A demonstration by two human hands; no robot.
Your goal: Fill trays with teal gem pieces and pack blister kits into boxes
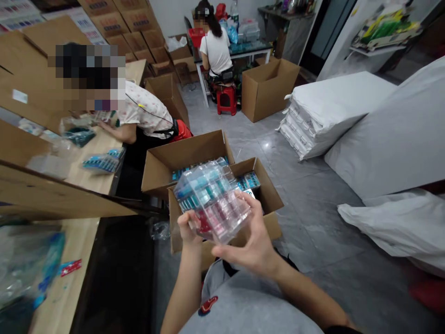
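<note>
Between my two hands is a block of clear plastic packs (213, 197), with teal, blue and pink-red parts showing through. My left hand (190, 227) grips its lower left side, fingers curled against it. On its right side my right hand (255, 236) holds on, the fingertips on the far edge and the thumb near the bottom. The block is tilted above two open cardboard boxes. Similar blue packs (250, 181) lie in the nearer cardboard box (269, 185). More of them show in the box behind (187, 153), partly hidden by the block.
At left, a wooden bench (83, 181) bears blue packs (102, 161) and a person (149, 106) working there. Another person (219, 51) sits on a red stool (226, 99) at the back. White wrapped stacks (333, 106) stand right; a large cardboard box (267, 88) stands behind.
</note>
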